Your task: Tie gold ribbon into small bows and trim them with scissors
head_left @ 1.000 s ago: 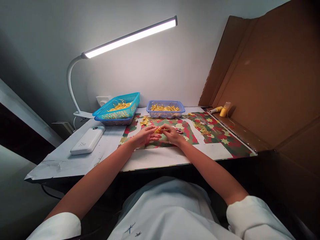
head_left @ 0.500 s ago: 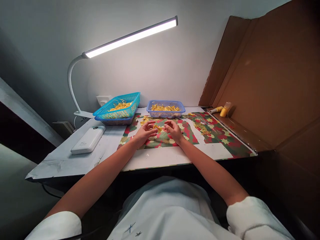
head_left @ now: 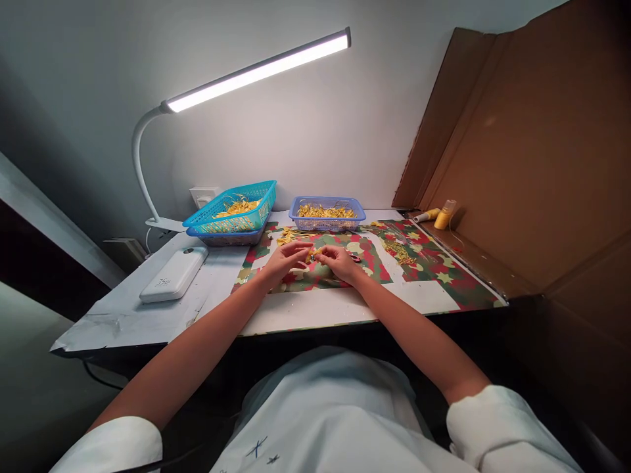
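Observation:
Over the camouflage-patterned mat, my left hand (head_left: 284,260) pinches a small yellow ribbon piece (head_left: 311,255) between thumb and fingertips. My right hand (head_left: 339,262) meets it from the other side, its thumb and forefinger closed on the piece's right edge. The fingers cover most of the ribbon piece, so its exact shape is hidden. Just behind my left hand lie more yellow ribbon pieces (head_left: 286,236). A small dark-and-pink object (head_left: 355,259), partly hidden, sits beside my right hand.
A blue basket (head_left: 302,215) and a tilted turquoise basket (head_left: 197,220), both with yellow pieces, stand at the back. A white power bank (head_left: 173,276) lies left, under the lamp (head_left: 261,71). Gold strands (head_left: 400,253) and yellow bottles (head_left: 444,217) are right, near cardboard (head_left: 522,144).
My right hand has moved left and come together with my left hand at the yellow ribbon piece. The left fingers have closed further around it. The baskets have stayed put.

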`<state>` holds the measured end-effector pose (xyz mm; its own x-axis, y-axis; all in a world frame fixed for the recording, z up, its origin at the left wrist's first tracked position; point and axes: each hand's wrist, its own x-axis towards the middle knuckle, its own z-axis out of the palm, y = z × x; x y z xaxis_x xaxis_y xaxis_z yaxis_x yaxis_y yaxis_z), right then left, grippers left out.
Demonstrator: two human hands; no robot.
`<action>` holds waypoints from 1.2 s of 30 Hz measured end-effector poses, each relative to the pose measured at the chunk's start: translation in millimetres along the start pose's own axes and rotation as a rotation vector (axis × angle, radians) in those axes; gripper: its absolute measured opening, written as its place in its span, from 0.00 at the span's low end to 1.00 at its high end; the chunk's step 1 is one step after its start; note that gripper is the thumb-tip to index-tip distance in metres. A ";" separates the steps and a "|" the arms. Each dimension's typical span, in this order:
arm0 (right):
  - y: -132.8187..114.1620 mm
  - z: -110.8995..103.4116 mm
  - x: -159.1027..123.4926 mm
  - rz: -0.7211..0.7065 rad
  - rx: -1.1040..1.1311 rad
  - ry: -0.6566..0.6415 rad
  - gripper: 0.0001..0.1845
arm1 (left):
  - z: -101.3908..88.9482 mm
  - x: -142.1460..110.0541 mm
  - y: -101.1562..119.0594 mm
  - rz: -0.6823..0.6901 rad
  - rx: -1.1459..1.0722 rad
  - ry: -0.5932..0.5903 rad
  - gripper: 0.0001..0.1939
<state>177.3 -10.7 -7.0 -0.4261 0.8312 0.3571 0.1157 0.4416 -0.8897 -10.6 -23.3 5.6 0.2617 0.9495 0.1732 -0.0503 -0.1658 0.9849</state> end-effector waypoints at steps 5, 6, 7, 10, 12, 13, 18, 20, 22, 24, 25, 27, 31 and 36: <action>-9.8 0.6 -8.5 -0.215 -0.382 0.305 0.15 | -1.1 1.2 -2.9 0.077 0.136 0.075 0.21; -12.3 1.4 -10.4 -0.273 -0.493 0.358 0.16 | -1.1 1.1 -4.0 0.094 0.169 0.097 0.20; -14.3 2.6 -12.0 -0.311 -0.598 0.366 0.16 | -1.1 1.0 -5.4 0.105 0.198 0.112 0.19; -16.2 9.2 -12.9 -0.312 -0.803 0.231 0.12 | -1.3 1.2 -10.3 0.132 0.235 0.120 0.17; -14.6 14.6 -11.4 -0.260 -0.835 0.197 0.12 | -1.5 1.9 -13.5 0.149 0.231 0.127 0.16; -13.6 17.0 -10.6 -0.226 -0.821 0.209 0.12 | -1.7 2.3 -14.8 0.153 0.224 0.138 0.16; -13.1 22.0 -9.6 -0.078 -0.651 0.254 0.12 | -1.5 3.8 -17.1 0.148 0.188 0.183 0.16; -14.7 22.0 -10.4 -0.074 -0.644 0.264 0.11 | -0.5 3.1 -15.6 0.153 0.200 0.176 0.17; -15.8 21.9 -11.0 -0.091 -0.653 0.272 0.11 | 1.1 1.9 -13.0 0.169 0.218 0.158 0.18; -15.8 21.5 -10.7 -0.103 -0.639 0.273 0.12 | 3.0 0.7 -10.3 0.192 0.227 0.130 0.19; -15.3 21.1 -10.2 -0.105 -0.613 0.265 0.12 | 3.8 0.3 -9.2 0.202 0.227 0.120 0.20; -13.7 19.5 -8.4 -0.098 -0.508 0.233 0.13 | 4.9 0.3 -8.1 0.205 0.216 0.113 0.21; -9.8 14.7 -4.5 -0.006 -0.190 0.127 0.14 | 4.0 2.1 -9.3 0.171 0.158 0.137 0.24; -7.2 13.9 -3.6 0.089 -0.059 0.108 0.17 | 1.5 3.9 -11.3 0.152 0.110 0.151 0.25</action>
<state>165.5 -21.5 -5.8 -0.3132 0.8980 0.3090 0.2024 0.3810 -0.9021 -7.5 -18.1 -4.8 0.1113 0.9393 0.3247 0.0297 -0.3297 0.9436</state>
